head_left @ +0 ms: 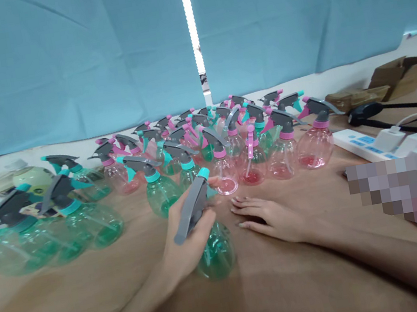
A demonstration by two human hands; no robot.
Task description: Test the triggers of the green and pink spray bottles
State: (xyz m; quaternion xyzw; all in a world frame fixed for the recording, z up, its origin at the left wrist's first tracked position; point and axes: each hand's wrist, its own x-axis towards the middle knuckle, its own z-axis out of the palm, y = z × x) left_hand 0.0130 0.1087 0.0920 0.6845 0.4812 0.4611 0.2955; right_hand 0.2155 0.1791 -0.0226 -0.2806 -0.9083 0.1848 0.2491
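Observation:
My left hand (187, 234) is wrapped round the neck of a green spray bottle (218, 255) with a grey and teal trigger head. That bottle stands tilted a little on the brown table (286, 286), its nozzle pointing away and slightly right. My right hand (272, 217) rests palm down on the table, fingers spread and holding nothing. Just beyond its fingertips stands a pink spray bottle (224, 174). Another green spray bottle (161, 193) is close behind my left hand. The fingers on the far side of the held bottle are partly hidden.
Several pink and green spray bottles crowd the back of the table, with a group of green bottles (99, 222) at left. A white power strip (362, 145) with plugs and cables lies at right. Behind it sits an open cardboard box (399, 79). Blue cloth (57, 64) hangs behind.

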